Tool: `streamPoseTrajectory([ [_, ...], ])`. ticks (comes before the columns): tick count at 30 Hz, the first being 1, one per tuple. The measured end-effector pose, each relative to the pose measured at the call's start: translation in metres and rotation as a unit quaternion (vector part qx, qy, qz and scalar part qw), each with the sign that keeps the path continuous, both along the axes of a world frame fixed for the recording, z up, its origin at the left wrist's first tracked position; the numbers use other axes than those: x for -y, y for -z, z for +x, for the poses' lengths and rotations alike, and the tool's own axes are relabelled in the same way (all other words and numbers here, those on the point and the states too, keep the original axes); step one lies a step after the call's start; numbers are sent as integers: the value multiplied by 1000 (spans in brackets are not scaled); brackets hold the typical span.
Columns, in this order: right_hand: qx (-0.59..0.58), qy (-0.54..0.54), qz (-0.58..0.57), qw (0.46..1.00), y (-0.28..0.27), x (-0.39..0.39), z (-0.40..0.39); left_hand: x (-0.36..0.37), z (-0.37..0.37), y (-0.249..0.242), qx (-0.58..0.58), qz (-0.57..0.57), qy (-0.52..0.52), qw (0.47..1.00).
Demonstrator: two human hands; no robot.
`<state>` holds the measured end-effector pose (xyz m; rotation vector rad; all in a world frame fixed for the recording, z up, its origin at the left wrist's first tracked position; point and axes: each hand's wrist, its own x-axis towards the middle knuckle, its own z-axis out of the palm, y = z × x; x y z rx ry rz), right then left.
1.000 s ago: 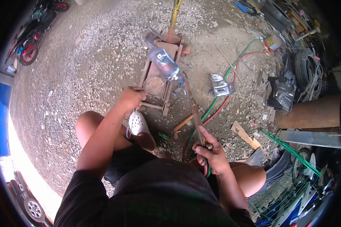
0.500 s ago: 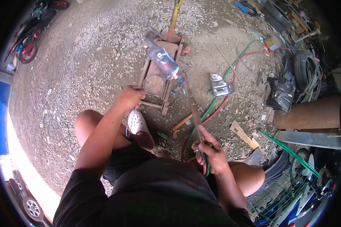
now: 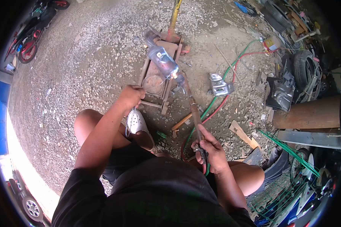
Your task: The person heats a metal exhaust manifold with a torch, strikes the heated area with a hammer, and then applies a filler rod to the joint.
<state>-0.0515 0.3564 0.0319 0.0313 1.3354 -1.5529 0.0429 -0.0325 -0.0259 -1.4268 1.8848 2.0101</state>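
Observation:
My right hand point(image 3: 212, 149) grips the torch point(image 3: 194, 109) near its base, where red and green hoses join. The torch's far end meets a silvery metal canister point(image 3: 163, 62), with a bright orange glow at the contact area. The canister lies tilted on a rusty metal stand point(image 3: 166, 87). My left hand point(image 3: 132, 97) is pinched around a thin wire point(image 3: 127, 125), which hangs in a loop below it and also points toward the canister.
A bent metal shield point(image 3: 220, 85) lies right of the stand, beside the green and red hoses. A wooden-handled tool point(image 3: 182, 122) rests on the gravel. At the right are a tire point(image 3: 306, 68), a rusty cylinder point(image 3: 307, 116) and scrap. Motorcycles point(image 3: 28, 49) stand upper left.

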Motion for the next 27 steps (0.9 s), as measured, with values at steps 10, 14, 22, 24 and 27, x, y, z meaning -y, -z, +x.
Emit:
streamPoseTrajectory([
  [10,-1,-3,-1,1000,1,1,-1,-1,-1,-1,-5,-4,-1,1000],
  [14,1,-3,-2,1000,0,1,-1,-4,-1,-2,-8,-18,-10,1000],
  [22,13,-11,-18,1000,4,-1,-2,-2,-1,0,-9,-14,-8,1000],
  [24,12,-7,-9,1000,2,0,-2,-3,-1,0,-8,-14,-15,1000],
  [27,-6,-3,2,1000,1,2,0,-2,0,3,-12,-16,-12,1000],
])
